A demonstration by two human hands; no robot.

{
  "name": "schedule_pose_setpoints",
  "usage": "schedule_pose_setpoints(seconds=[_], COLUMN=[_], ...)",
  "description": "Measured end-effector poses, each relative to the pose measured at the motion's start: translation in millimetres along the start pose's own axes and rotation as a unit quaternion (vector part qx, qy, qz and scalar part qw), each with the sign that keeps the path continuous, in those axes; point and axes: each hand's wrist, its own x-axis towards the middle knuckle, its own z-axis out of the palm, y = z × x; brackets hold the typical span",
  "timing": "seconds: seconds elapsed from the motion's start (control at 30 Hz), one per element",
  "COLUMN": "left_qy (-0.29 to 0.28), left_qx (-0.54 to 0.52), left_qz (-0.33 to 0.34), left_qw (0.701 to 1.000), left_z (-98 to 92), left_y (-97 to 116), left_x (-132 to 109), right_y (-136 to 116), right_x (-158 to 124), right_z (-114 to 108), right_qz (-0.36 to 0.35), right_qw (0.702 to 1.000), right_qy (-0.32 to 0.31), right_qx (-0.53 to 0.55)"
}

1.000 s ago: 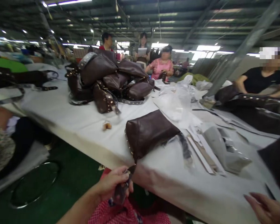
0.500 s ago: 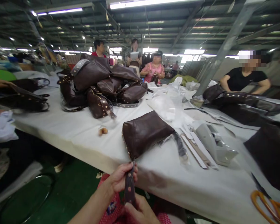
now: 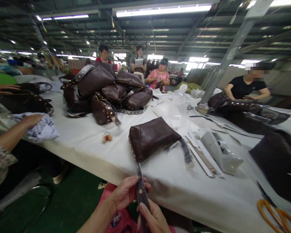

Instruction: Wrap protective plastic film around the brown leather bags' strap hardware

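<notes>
A dark brown leather bag (image 3: 155, 137) with studs along its edge lies on the white-covered table (image 3: 106, 155) in front of me. Its studded strap (image 3: 141, 187) hangs over the table's near edge toward my lap and looks wrapped in clear film. My left hand (image 3: 128, 192) grips the strap's upper part between thumb and fingers. Lower down, my right hand (image 3: 151, 216) is closed round the strap, thumb on top. A second strap end (image 3: 187, 153), also in film, sticks out from the bag's right side.
Several brown bags (image 3: 106, 87) are piled at the back left. On the right are a grey tape dispenser (image 3: 220, 152), paper strips (image 3: 202, 158) and orange-handled scissors (image 3: 276, 210). At left, a co-worker's hand (image 3: 34, 121) presses a white cloth (image 3: 42, 129). Other people stand behind the table.
Both my hands have shifted slightly right and down along with the strap, and more strap shows above my left hand. The co-worker's hand and white cloth at left have come onto the table.
</notes>
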Motion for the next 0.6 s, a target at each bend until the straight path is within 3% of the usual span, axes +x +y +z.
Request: schedule_pose_setpoints(seconds=[0.13,0.27,0.43,0.6], left_qy=[0.065,0.137,0.16,0.162], left_qx=[-0.042,-0.124,-0.161,-0.164], left_qz=[0.034,0.028,0.043,0.081], left_qw=[0.996,0.982,0.973,0.97], left_z=[1.8,9.2,9.1,0.9], left_y=[-7,3,48,98], left_x=[8,20,31,52], right_y=[7,-2,-25,-50], right_x=[10,11,-4,-31], right_z=[0,-1,-26,-77], right_qz=[-0.033,-0.056,-0.06,-0.017], right_qw=[0.999,0.997,0.989,0.99], right_qy=[-0.01,-0.051,-0.135,-0.136], right_qx=[-0.031,-0.024,-0.004,0.018])
